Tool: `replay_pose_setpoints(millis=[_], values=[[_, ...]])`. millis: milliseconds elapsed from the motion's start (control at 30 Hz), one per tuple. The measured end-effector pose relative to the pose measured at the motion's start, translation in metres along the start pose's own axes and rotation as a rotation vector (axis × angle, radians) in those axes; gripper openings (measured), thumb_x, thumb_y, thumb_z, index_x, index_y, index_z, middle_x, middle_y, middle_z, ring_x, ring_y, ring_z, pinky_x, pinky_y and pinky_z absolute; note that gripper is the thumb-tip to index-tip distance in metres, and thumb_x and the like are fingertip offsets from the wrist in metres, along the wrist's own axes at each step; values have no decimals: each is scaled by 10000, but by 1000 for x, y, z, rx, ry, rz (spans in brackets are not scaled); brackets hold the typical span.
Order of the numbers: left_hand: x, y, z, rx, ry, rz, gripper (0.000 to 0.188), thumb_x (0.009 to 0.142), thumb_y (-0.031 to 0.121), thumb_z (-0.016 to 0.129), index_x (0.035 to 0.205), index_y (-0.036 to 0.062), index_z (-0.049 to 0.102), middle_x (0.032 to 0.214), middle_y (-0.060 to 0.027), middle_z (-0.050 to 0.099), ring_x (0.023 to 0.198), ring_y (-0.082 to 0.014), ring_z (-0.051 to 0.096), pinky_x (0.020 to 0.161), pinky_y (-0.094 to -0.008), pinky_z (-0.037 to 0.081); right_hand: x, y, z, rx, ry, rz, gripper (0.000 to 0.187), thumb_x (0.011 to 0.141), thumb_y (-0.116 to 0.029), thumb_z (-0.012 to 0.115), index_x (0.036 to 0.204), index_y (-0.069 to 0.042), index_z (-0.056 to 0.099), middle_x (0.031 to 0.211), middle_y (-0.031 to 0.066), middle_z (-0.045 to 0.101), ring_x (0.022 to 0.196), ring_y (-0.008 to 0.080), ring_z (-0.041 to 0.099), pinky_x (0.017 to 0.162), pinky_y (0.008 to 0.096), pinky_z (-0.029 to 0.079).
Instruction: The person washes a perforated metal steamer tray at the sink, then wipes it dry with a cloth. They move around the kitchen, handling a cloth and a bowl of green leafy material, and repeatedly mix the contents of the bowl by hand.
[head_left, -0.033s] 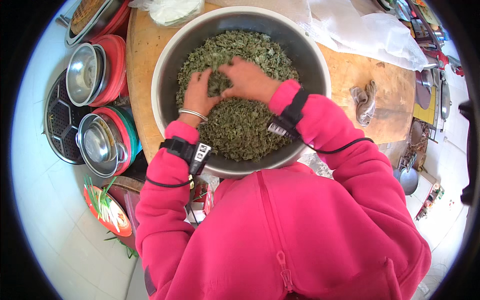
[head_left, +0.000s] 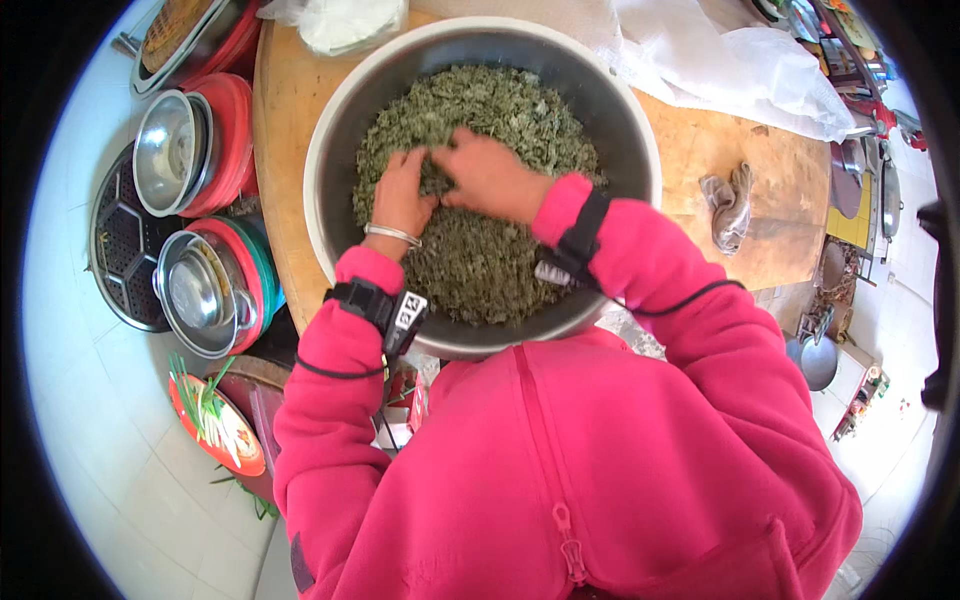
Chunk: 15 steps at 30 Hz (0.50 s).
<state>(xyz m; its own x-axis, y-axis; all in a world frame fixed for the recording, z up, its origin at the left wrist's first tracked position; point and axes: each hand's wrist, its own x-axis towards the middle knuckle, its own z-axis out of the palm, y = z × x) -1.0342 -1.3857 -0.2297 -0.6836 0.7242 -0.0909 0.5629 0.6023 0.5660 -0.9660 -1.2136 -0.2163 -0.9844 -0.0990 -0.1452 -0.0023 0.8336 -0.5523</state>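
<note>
A wide metal basin [head_left: 330, 150] with a pale rim holds a deep heap of finely chopped green leaves [head_left: 500, 265]. My left hand [head_left: 402, 198], with a silver bangle at the wrist, curls its fingers into the greens left of the middle. Facing it, my right hand [head_left: 492, 178] bends its fingers around the same patch, slightly smeared by motion. A small dark clump of leaves shows between the two hands. Both sets of fingertips are partly hidden in the greens.
The basin stands on a wooden table [head_left: 710, 150]. A twisted cloth [head_left: 730, 205] lies to the right, white plastic sheeting [head_left: 740, 75] behind it. Stacked metal bowls [head_left: 165, 150] stand at the left. Below them, a red-rimmed plate [head_left: 225, 435] bears spring onions.
My two hands have come slightly closer together. My right hand has shifted a little left and down, and the fingers of my left hand look more bunched.
</note>
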Motion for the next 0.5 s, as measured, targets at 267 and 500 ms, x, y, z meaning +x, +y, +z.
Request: replay_pose_setpoints(millis=[267, 500], values=[[-6, 16, -32, -1210, -82, -202, 261, 897, -27, 557, 1144, -35, 641, 1027, -36, 680, 883, -101, 633, 766, -243, 539, -23, 14, -54, 275, 220, -139, 275, 749, -178, 724, 995, -75, 657, 873, 140, 634, 881, 336, 641, 785, 419, 516], [11, 34, -34, -435, -156, -74, 152, 876, 113, 658, 942, -22, 680, 657, -86, 614, 632, -78, 581, 521, -295, 467, -20, -10, -58, 503, 231, -82, 348, 742, -243, 783, 1017, -68, 661, 855, 133, 665, 822, 310, 655, 753, 383, 528]])
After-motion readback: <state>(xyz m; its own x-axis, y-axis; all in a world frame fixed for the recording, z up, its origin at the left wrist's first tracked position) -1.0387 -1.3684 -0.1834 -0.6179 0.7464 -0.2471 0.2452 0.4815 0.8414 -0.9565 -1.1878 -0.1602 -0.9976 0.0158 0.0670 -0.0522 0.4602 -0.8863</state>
